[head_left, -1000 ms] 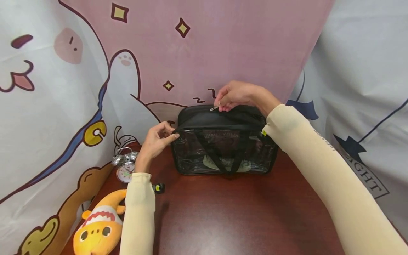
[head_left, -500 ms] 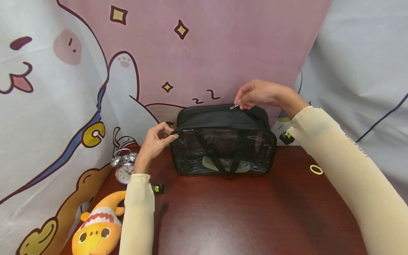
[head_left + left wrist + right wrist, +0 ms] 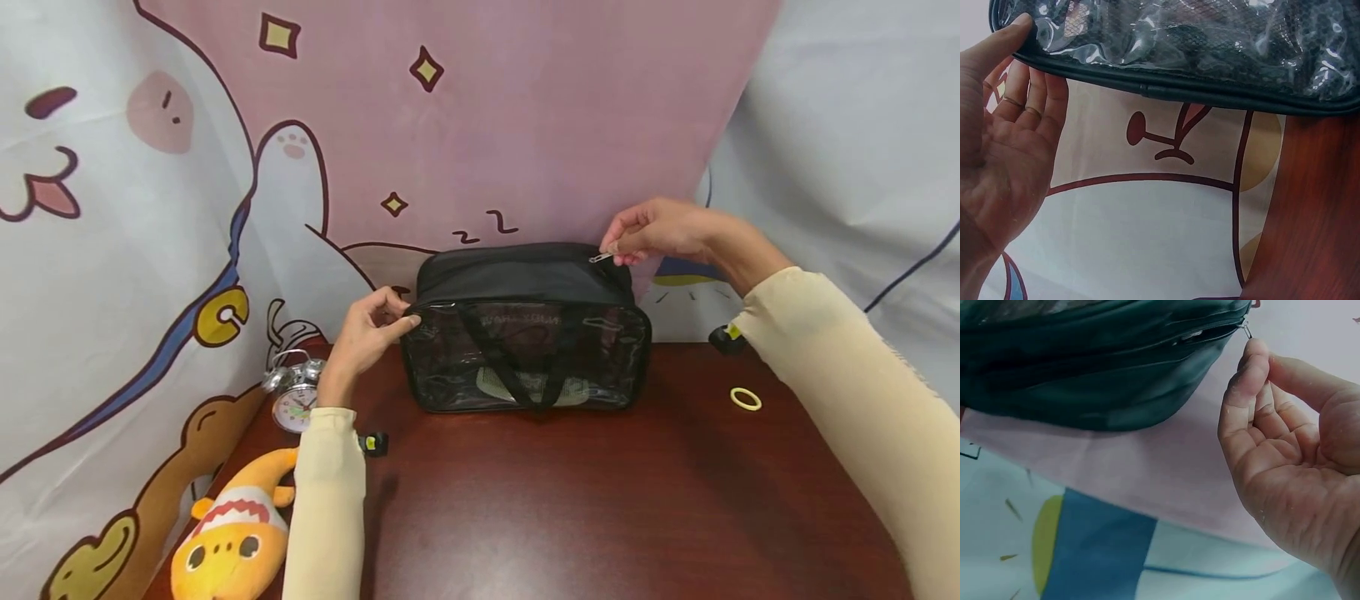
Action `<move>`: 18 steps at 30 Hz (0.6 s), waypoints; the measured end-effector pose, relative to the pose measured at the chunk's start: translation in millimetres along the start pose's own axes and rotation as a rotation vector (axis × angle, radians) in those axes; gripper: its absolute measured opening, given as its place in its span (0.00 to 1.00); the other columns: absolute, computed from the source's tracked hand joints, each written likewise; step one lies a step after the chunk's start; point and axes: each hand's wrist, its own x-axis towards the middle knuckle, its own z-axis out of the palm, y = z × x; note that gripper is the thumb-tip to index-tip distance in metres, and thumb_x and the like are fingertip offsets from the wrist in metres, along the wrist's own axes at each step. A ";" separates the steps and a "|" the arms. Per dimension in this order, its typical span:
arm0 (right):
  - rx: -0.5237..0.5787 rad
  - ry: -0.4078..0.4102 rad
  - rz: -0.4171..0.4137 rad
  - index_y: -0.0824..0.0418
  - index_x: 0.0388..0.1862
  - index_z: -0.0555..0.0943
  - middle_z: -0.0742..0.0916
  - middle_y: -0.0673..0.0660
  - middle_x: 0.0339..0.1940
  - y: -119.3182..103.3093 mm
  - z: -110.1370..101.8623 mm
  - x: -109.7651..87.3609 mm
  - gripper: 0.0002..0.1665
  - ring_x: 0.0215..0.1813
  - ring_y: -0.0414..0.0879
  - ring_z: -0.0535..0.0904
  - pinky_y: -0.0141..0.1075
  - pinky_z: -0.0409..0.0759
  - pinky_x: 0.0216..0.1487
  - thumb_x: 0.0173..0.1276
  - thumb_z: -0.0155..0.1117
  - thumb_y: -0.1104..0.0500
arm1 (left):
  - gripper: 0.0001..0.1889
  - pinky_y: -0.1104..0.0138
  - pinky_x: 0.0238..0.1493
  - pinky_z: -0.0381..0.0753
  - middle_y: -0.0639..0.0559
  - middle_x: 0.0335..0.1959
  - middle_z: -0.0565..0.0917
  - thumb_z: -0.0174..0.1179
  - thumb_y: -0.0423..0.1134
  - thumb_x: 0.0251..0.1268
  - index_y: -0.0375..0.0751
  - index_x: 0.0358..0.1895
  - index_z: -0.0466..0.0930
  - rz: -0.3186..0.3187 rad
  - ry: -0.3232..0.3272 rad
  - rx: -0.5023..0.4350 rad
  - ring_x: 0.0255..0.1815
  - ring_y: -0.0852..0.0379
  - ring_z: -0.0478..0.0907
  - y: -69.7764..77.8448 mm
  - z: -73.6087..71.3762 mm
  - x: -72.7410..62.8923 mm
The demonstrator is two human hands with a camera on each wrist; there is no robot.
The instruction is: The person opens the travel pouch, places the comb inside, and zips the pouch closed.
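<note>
A black bag with a see-through front stands upright at the back of the table, its strap handles hanging down in front. At the bag's upper left corner, my left hand pinches the edge between thumb and fingers; the left wrist view shows the thumb on the clear panel and the fingers behind. My right hand is at the top right end, thumb and index finger pinching a metal zipper pull. In the right wrist view the zipper pull sits on the zipper line, and the zipper looks parted beside it.
A silver twin-bell alarm clock stands left of the bag, partly behind my left forearm. Nearer lies an orange plush shark. A yellow ring rests on the brown table at the right. Printed cloth hangs close behind the bag.
My right hand has moved to the right along the bag's top, taking the zipper pull from near the middle to the right end. The left hand holds the same corner.
</note>
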 end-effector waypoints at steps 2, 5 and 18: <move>-0.005 0.013 0.007 0.68 0.54 0.83 0.90 0.53 0.37 7.6 -1.5 -4.0 0.11 0.39 0.42 0.84 0.35 0.84 0.41 0.80 0.60 0.63 | 0.07 0.72 0.30 0.73 0.52 0.36 0.82 0.70 0.28 0.66 0.30 0.39 0.80 0.003 -0.005 -0.001 0.30 0.53 0.74 9.4 -0.9 -2.9; 0.018 0.030 0.017 0.68 0.55 0.82 0.90 0.54 0.38 20.1 -2.6 -8.9 0.12 0.40 0.42 0.85 0.36 0.85 0.42 0.80 0.59 0.65 | 0.08 0.71 0.31 0.74 0.51 0.37 0.83 0.70 0.29 0.67 0.29 0.40 0.80 0.000 -0.012 -0.007 0.30 0.54 0.74 17.3 -2.2 -6.0; 0.146 0.071 -0.035 0.68 0.55 0.82 0.89 0.48 0.35 71.4 0.5 -24.1 0.15 0.39 0.41 0.83 0.36 0.85 0.45 0.80 0.64 0.57 | 0.09 0.70 0.31 0.74 0.49 0.44 0.84 0.72 0.34 0.68 0.35 0.41 0.82 -0.005 0.009 0.011 0.31 0.56 0.75 -17.2 -0.7 3.6</move>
